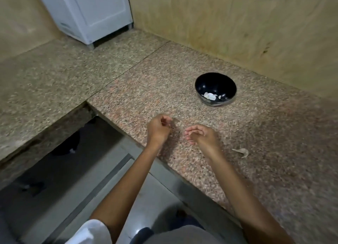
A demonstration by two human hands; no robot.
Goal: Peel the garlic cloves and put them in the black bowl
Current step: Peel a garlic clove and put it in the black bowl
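Both hands hover before the bowl [226, 84], which holds white peeled cloves [210, 95].
Left hand [158, 129] curled, grasp unclear; right hand [202, 136] slack, empty; dry skin [241, 151] nearby.

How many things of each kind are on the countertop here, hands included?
Black bowl: 1
Heap of white garlic pieces in the bowl: 1 (pieces too blurred to count)
Loose peel scrap: 1
Hands: 2, left hand and right hand
White unit at the back: 1
Total: 6
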